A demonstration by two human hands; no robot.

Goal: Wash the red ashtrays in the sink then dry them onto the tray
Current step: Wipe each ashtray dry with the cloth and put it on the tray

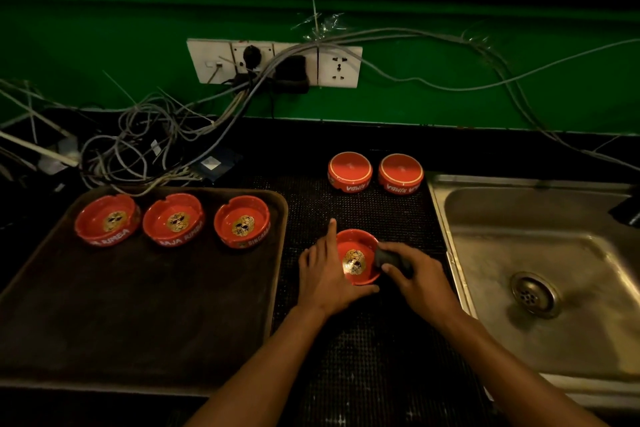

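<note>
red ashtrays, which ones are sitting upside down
The two red ashtrays behind the hands, beside the steel sink, show flat bases; the other four face up.

Dim bar or café back counter: steel sink [540,274] at 3 o'clock, brown serving tray [138,305] w/ branded red ashtrays [173,222] at 9, black rubber bar mat [363,340] centre, green wall [450,87] at 12.
</note>
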